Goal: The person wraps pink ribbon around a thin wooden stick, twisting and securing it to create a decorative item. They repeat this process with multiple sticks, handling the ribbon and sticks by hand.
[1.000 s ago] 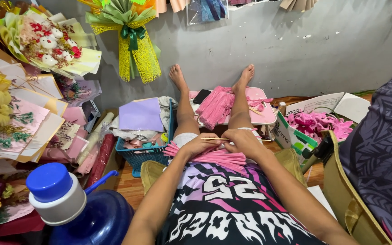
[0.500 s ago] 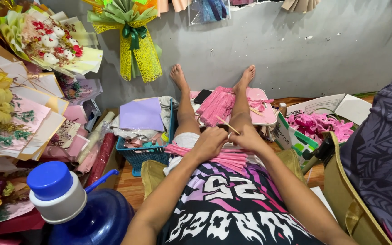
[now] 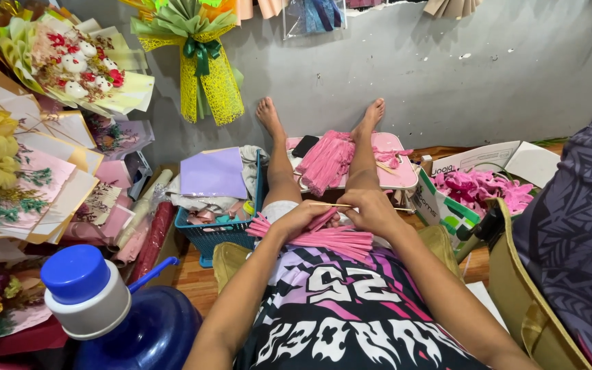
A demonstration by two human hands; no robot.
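I sit on the floor with my legs stretched out. My left hand (image 3: 301,219) and my right hand (image 3: 373,212) meet over my lap, both pinching a pink paper strip (image 3: 324,218) against a thin wooden stick (image 3: 330,204). A pile of pink paper strips (image 3: 330,240) lies across my lap just under the hands. More pink strips (image 3: 325,161) rest on a small pink table (image 3: 400,177) between my shins, beside a black phone (image 3: 305,146).
A blue basket (image 3: 215,236) with a purple sheet (image 3: 213,173) stands left of my legs. A blue water jug (image 3: 114,312) is near left. Bouquets (image 3: 70,65) lean along the left wall. A white box (image 3: 450,205) of pink paper flowers (image 3: 477,188) sits right. A person's patterned sleeve (image 3: 573,226) is at the right edge.
My hands have drawn closer together over my lap. The thin stick now lies almost level between them, with a pink strip pinched against it.
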